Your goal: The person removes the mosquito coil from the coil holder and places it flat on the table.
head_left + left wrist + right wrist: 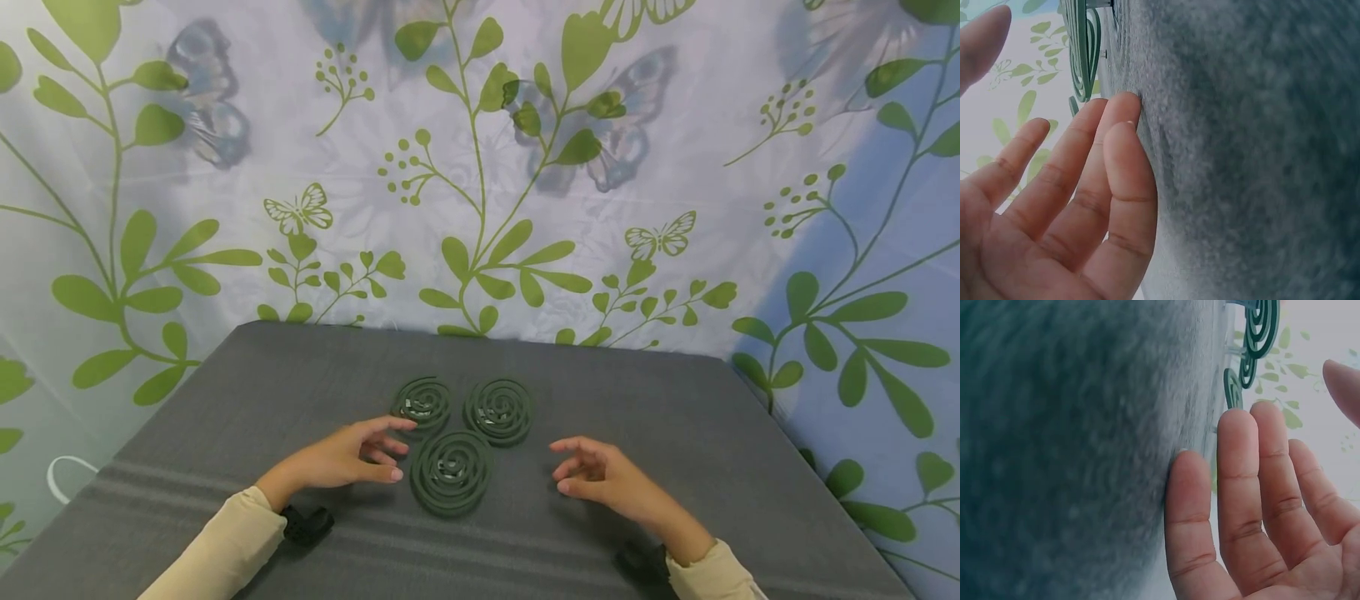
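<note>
Three dark green mosquito coils stand on small metal stands in a close cluster on the grey table. The front coil (451,472) is nearest to me, with a back left coil (422,403) and a back right coil (498,411) behind it. My left hand (348,454) hovers just left of the front coil, its fingers relaxed and holding nothing; its fingertips overlap the back left coil's edge in the head view. Off to the right of the cluster, my right hand (600,477) is held with loose fingers, nothing in it. Both wrist views show bare palms, with coils (1083,50) beyond the fingers.
The grey cloth-covered table (637,400) reaches back to a curtain (525,208) printed with green leaves and butterflies. A white loop (62,479) hangs by the table's left edge. Dark wrist cameras (307,525) are strapped under both wrists.
</note>
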Demonstrator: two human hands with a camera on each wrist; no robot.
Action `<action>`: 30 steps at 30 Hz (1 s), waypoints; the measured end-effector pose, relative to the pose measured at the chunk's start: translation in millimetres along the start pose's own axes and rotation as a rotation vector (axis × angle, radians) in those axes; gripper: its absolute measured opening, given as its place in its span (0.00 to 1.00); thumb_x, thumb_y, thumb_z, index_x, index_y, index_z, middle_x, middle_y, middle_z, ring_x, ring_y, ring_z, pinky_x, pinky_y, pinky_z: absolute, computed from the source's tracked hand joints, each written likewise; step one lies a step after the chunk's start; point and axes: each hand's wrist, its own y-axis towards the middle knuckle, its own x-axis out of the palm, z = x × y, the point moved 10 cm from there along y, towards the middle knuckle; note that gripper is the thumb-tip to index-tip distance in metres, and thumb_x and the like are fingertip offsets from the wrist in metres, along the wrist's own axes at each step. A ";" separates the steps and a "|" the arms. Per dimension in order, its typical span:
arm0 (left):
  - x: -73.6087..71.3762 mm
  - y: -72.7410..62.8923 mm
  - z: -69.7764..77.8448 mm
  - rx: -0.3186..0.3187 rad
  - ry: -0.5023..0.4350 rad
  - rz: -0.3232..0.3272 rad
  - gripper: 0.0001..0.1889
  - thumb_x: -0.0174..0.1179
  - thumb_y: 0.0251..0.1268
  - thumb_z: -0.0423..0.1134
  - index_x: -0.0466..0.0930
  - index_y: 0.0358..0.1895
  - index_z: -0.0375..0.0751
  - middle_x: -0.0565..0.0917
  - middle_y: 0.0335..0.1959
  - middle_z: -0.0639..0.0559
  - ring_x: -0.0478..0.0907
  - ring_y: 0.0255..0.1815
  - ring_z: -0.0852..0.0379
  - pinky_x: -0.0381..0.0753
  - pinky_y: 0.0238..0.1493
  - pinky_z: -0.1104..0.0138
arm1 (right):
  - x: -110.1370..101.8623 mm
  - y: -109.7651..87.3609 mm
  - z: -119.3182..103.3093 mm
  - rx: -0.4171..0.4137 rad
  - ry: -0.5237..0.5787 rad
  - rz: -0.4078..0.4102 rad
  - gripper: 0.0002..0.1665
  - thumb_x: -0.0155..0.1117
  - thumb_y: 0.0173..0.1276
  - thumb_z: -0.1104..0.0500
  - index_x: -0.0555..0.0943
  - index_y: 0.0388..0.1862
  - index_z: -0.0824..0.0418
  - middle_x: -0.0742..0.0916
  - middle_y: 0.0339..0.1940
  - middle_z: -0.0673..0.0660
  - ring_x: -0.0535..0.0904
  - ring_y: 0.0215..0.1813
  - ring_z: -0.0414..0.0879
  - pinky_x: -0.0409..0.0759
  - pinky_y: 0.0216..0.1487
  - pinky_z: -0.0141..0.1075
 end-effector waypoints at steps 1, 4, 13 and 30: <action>0.4 0.0 0.4 -0.003 -0.001 0.001 0.39 0.69 0.77 0.38 0.60 0.81 0.24 0.77 0.70 0.23 0.83 0.63 0.32 0.87 0.56 0.57 | 1.7 0.6 -0.5 -0.003 0.004 -0.009 0.34 0.72 0.76 0.66 0.70 0.71 0.84 0.87 0.50 0.76 0.88 0.45 0.41 0.85 0.44 0.35; 1.4 0.1 1.7 -0.014 0.006 0.009 0.39 0.70 0.77 0.37 0.61 0.81 0.25 0.78 0.69 0.24 0.85 0.61 0.36 0.87 0.55 0.58 | 5.4 2.5 -1.3 0.004 0.012 -0.022 0.35 0.72 0.76 0.65 0.69 0.72 0.84 0.87 0.50 0.76 0.88 0.46 0.41 0.85 0.43 0.35; 4.5 1.2 2.9 -0.030 0.062 0.027 0.39 0.72 0.75 0.37 0.63 0.81 0.27 0.82 0.66 0.28 0.87 0.57 0.41 0.88 0.52 0.57 | 15.8 10.8 -2.2 0.045 0.031 -0.042 0.38 0.74 0.74 0.66 0.68 0.73 0.83 0.89 0.50 0.71 0.89 0.45 0.43 0.86 0.44 0.35; 11.5 3.2 4.0 -0.061 0.114 0.035 0.39 0.73 0.73 0.36 0.65 0.80 0.27 0.86 0.61 0.34 0.89 0.51 0.48 0.88 0.50 0.56 | 30.6 31.7 -5.7 0.093 -0.008 -0.029 0.37 0.75 0.73 0.66 0.70 0.74 0.80 0.90 0.49 0.70 0.88 0.46 0.54 0.85 0.43 0.36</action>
